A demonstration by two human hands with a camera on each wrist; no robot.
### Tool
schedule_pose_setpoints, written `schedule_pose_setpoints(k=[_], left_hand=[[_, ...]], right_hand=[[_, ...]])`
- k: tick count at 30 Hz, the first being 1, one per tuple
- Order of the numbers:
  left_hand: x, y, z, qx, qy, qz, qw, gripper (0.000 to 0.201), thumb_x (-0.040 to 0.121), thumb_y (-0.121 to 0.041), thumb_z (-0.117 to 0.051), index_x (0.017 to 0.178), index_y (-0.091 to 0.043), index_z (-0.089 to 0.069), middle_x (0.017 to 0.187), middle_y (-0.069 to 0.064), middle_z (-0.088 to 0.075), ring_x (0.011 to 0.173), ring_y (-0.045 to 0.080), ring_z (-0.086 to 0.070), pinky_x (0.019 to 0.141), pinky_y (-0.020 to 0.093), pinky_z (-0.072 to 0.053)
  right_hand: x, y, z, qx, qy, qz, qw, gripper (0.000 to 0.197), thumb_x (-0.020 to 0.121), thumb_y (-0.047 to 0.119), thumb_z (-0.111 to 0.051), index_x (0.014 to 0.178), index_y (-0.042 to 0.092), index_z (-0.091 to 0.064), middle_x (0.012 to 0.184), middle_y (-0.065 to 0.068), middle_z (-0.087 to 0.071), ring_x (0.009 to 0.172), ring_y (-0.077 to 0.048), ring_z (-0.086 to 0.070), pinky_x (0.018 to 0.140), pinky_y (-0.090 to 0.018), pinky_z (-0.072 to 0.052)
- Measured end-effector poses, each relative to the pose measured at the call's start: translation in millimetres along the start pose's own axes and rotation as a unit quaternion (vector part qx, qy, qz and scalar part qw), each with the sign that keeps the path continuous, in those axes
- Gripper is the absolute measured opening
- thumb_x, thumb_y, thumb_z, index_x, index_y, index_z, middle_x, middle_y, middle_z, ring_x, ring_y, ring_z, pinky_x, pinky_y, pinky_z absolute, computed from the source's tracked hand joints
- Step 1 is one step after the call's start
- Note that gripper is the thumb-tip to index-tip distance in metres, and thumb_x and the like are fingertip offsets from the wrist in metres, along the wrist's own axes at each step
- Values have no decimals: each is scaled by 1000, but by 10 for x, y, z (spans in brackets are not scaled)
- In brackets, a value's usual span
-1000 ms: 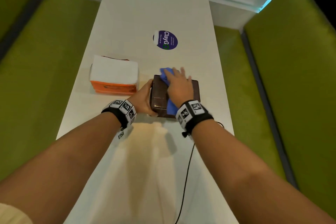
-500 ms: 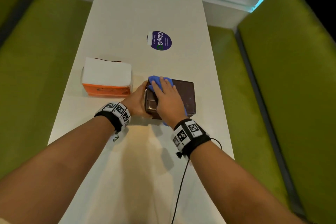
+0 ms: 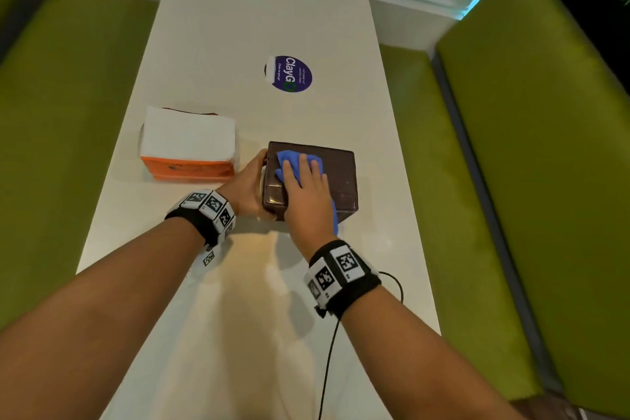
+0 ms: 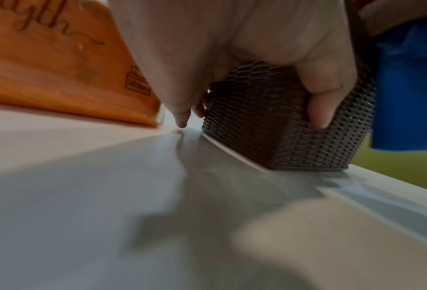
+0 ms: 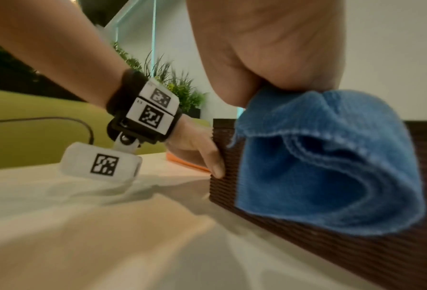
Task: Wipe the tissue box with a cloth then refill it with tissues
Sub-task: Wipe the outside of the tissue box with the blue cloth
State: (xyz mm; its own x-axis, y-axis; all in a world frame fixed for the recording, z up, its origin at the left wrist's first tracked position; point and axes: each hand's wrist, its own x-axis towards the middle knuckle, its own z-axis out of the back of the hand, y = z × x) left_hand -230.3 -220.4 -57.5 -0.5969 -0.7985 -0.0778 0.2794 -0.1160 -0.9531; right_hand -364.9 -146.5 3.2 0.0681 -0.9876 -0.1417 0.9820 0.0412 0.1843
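Note:
A dark brown woven tissue box (image 3: 341, 177) (image 4: 276, 125) (image 5: 356, 245) lies on the white table (image 3: 259, 334). My left hand (image 3: 247, 189) (image 4: 232, 49) (image 5: 197, 151) grips its left end, thumb on the near side and fingers round the corner. My right hand (image 3: 305, 187) lies flat on top with straight fingers, pressing a blue cloth (image 3: 289, 160) (image 5: 326, 162) (image 4: 406, 86) onto the lid. One end of the cloth hangs down over the box's near side. To the left stands a stack of white tissues in an orange pack (image 3: 189, 143) (image 4: 58, 64).
A round purple sticker (image 3: 289, 74) lies on the table behind the box. Green bench seats (image 3: 545, 164) run along both long sides of the table. A black cable (image 3: 327, 365) trails from my right wristband over the table's near part.
My right hand has slid the blue cloth leftward across the box's lid, from its middle to the left end. The left hand keeps its grip on the box.

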Motion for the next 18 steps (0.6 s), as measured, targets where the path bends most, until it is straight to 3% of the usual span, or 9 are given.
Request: schedule_pose_setpoints(k=[3,7,8,10,13,14,16,18], left_hand=[[18,9,40,4,-9,8,1000,125,37,-32,-87,141,-14,-21,133,-4,-45,121,3,-49,100,6,-37],[88,-5,77,-1,-18,15,1000,129,36,-36,-83,144,-7,-17,131,-4,-41,122,6,-42,92,-7,-28],[108,-13,89,-2,-18,14,1000,130,36,-36,-82,144,-6,-16,129,-7,-40,119,3,-43,91,-8,-28],[148,-9,129,-8,-18,19,1000,132,36,-35,-81,144,-5,-13,129,-8,-38,119,3,-41,89,-9,-28],[206,-4,200,3,-15,25,1000,134,36,-36,-81,146,-8,-10,134,-5,-34,126,8,-35,89,-9,-28],[226,-4,219,8,-14,27,1000,134,36,-38,-80,146,-9,-9,135,-4,-33,127,8,-34,91,-8,-27],[269,-9,245,16,-10,31,999,136,36,-39,-80,147,-10,-8,137,-5,-32,129,8,-33,98,0,-28],[300,-11,275,18,-6,39,999,138,36,-40,-81,148,-12,-5,139,-6,-30,130,9,-33,104,16,-29]], right_hand=[[128,-222,99,36,-24,0,999,69,91,-3,-44,151,19,-18,161,-9,-7,149,-28,-2,120,-41,-4],[348,-758,176,103,-95,-81,987,59,91,-7,-37,145,17,-36,154,-12,-28,143,-30,-24,117,-34,-22],[391,-912,165,146,-107,-107,978,56,91,-7,-37,142,16,-41,148,-11,-38,139,-28,-32,112,-31,-28],[435,-1173,142,271,-158,-168,935,45,93,-3,-36,132,14,-53,124,3,-58,128,-20,-49,94,-20,-40],[446,-1383,110,309,-171,-197,914,54,87,-16,-31,125,12,-56,111,14,-55,112,-3,-55,73,4,-38],[452,-1411,92,324,-165,-197,910,56,86,-17,-31,124,14,-57,109,14,-55,110,-2,-55,72,7,-38],[515,-1453,43,356,-159,-196,900,52,89,-13,-33,122,17,-58,109,9,-61,111,-7,-59,79,0,-43],[591,-1503,-6,314,-156,-195,916,42,93,-6,-35,123,12,-57,116,-8,-61,112,-20,-59,73,-1,-38]])
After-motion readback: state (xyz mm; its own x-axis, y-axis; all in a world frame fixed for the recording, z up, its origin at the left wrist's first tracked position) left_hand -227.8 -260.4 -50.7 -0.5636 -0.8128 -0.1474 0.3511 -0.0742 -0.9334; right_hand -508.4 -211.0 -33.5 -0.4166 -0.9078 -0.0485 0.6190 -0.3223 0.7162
